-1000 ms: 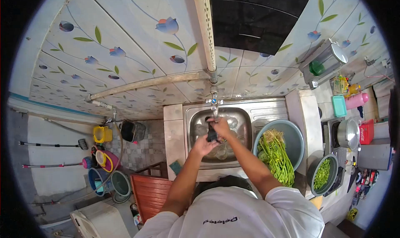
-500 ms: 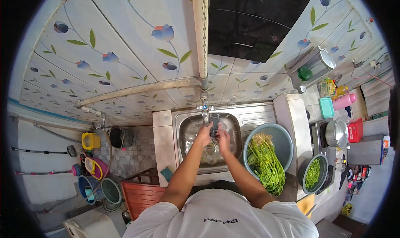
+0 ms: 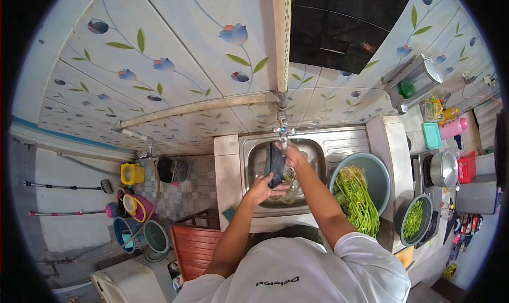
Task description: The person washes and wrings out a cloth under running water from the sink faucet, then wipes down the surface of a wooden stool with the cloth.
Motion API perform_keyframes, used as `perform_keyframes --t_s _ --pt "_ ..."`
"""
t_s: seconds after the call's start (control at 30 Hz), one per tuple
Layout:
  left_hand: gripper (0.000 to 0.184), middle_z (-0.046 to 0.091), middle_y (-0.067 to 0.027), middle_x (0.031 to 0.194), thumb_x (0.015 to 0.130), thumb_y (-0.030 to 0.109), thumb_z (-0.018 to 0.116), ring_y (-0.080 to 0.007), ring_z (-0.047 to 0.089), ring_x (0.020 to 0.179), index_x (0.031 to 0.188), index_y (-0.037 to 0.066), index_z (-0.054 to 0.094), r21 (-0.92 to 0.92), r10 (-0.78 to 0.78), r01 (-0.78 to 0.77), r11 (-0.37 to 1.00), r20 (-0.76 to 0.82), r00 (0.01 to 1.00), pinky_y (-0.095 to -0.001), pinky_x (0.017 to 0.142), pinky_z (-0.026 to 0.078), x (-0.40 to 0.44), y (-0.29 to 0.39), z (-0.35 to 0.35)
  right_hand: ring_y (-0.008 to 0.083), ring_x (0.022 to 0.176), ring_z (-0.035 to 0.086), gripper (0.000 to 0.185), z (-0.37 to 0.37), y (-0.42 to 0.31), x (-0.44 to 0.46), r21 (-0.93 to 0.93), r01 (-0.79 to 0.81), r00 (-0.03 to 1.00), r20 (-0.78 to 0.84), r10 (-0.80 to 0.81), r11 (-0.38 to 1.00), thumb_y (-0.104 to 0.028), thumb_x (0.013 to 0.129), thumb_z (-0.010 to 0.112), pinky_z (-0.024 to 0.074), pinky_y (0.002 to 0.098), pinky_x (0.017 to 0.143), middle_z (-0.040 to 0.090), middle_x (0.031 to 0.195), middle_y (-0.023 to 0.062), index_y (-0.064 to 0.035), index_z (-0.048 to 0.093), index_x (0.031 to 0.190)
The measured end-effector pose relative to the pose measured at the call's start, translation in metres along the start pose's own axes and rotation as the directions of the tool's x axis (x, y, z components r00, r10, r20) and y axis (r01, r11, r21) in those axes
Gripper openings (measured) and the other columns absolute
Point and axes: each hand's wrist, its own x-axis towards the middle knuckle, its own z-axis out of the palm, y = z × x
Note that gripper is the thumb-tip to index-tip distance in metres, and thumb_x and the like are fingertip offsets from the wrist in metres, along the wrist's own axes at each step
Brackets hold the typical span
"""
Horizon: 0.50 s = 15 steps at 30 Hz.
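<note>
An oblong, near-black thing of uncertain material (image 3: 274, 166) slants over the rectangular stainless-steel sink (image 3: 314, 160), just below the silver metal tap (image 3: 283, 131) at twelve o'clock. The left hand (image 3: 260, 190) lightly holds its six o'clock end, thumb on top and fingers loosely spread; the right hand (image 3: 292, 157) is half-curled at its one o'clock edge, whether gripping I cannot tell. It looks light, fairly stiff and probably slippery if wet, best held by both long edges.
</note>
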Motion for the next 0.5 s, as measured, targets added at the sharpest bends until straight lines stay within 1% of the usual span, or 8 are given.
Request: perform_keyframes --t_s 0.07,0.13,0.17,0.27,0.33,0.4,0.43,0.5 --pt "0.041 0.058 -0.0135 0.103 0.093 0.032 0.045 -0.0276 0.059 0.089 0.119 0.000 0.043 -0.042 -0.010 0.010 0.999 -0.009 1.000 -0.0432 0.080 0.048 -0.004 -0.008 -0.014 0.0172 0.071 0.060 0.016 0.009 -0.005 -0.011 -0.010 0.039 0.999 -0.025 -0.039 0.999 -0.011 0.081 0.062 0.0495 0.0285 0.060 0.062 0.082 0.0040 -0.0032 0.061 0.096" --pt "0.042 0.054 -0.0116 0.111 0.093 0.031 0.045 -0.0247 0.053 0.100 0.120 -0.001 0.043 0.460 0.156 -0.017 0.888 -0.265 0.952 -0.0439 0.092 0.038 0.007 -0.022 -0.048 0.0143 0.065 0.056 0.012 0.024 -0.009 -0.031 -0.300 0.211 0.976 0.018 -0.215 0.931 -0.010 0.085 0.057 0.0457 0.0249 0.056 0.060 0.079 0.0022 -0.0030 0.062 0.092" --pt "0.042 0.054 -0.0116 0.111 0.093 0.031 0.045 -0.0247 0.053 0.100 0.120 -0.001 0.043 0.462 0.158 -0.021 0.887 -0.260 0.953 -0.0439 0.092 0.038 0.004 -0.019 -0.052 0.0129 0.062 0.054 0.012 0.025 -0.007 -0.038 -0.432 0.290 0.954 0.057 -0.296 0.854 -0.010 0.086 0.055 0.0438 0.0231 0.055 0.059 0.077 0.0012 -0.0028 0.063 0.090" --pt "0.039 0.053 -0.0100 0.113 0.092 0.027 0.046 -0.0223 0.050 0.104 0.117 -0.003 0.045 0.616 0.172 -0.016 0.787 -0.194 0.966 -0.0428 0.096 0.031 -0.005 -0.005 -0.055 0.0122 0.064 0.052 0.017 0.017 0.019 -0.048 -0.329 0.236 0.955 -0.096 -0.281 0.914 -0.017 0.088 0.055 0.0430 0.0231 0.057 0.058 0.075 0.0008 -0.0038 0.064 0.092" --pt "0.037 0.053 -0.0108 0.111 0.091 0.024 0.047 -0.0239 0.051 0.104 0.116 -0.004 0.046 0.602 0.220 -0.060 0.796 -0.197 0.955 -0.0432 0.096 0.033 -0.016 0.003 -0.034 0.0119 0.064 0.050 0.020 0.004 0.046 -0.049 -0.270 0.217 0.950 -0.164 -0.267 0.938 -0.021 0.088 0.055 0.0427 0.0231 0.058 0.057 0.075 0.0005 -0.0043 0.065 0.093" --pt "0.034 0.055 -0.0123 0.108 0.090 0.018 0.048 -0.0271 0.052 0.103 0.114 -0.005 0.047 0.572 0.310 -0.141 0.808 -0.210 0.928 -0.0440 0.096 0.036 -0.030 0.013 -0.012 0.0148 0.068 0.050 0.034 0.013 0.056 -0.061 -0.268 -0.049 0.838 -0.535 -0.106 0.962 -0.033 0.089 0.053 0.0424 0.0245 0.062 0.058 0.078 0.0054 -0.0035 0.061 0.105" --pt "0.034 0.055 -0.0123 0.108 0.090 0.018 0.048 -0.0271 0.052 0.103 0.114 -0.005 0.047 0.578 0.314 -0.144 0.803 -0.206 0.927 -0.0440 0.096 0.036 -0.032 0.012 -0.014 0.0148 0.068 0.050 0.034 0.028 0.054 -0.074 -0.265 -0.041 0.840 -0.532 -0.111 0.963 -0.033 0.089 0.053 0.0424 0.0245 0.062 0.058 0.078 0.0054 -0.0035 0.061 0.105" --pt "0.032 0.055 -0.0151 0.107 0.088 0.013 0.048 -0.0310 0.052 0.103 0.113 -0.007 0.047 0.272 0.328 -0.288 0.918 -0.112 0.938 -0.0457 0.095 0.039 -0.030 0.007 -0.024 0.0218 0.076 0.054 0.049 0.063 0.050 -0.104 0.260 -0.354 0.705 -0.557 0.439 0.898 -0.041 0.088 0.052 0.0470 0.0330 0.066 0.059 0.086 0.0135 0.0020 0.052 0.111"
